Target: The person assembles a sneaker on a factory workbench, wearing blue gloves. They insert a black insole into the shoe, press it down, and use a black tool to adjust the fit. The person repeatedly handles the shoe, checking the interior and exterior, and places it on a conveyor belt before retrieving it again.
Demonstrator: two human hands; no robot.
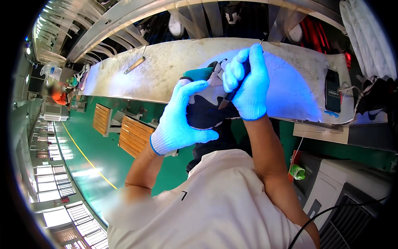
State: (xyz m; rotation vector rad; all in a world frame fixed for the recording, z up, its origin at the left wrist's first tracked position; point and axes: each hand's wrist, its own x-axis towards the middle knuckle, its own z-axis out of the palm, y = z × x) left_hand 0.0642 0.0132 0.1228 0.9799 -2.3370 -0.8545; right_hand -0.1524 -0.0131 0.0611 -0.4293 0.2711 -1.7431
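My left hand, in a white knit glove lit blue, is wrapped round a shoe. The shoe is black and grey, with a teal collar lining toward the bench. Beside it my gloved right hand is closed in a fist, raised at the shoe's right side. A thin metal point sticks out past its index finger, from a slim pointed tool whose handle is mostly hidden in the fist. The shoe is held over the near edge of the workbench.
A wooden-handled pointed tool lies on the bench at left, a dark phone at right. Behind the bench, shoes sit under a machine with hanging strips. Slatted wooden stands are at left, a grey machine at lower right.
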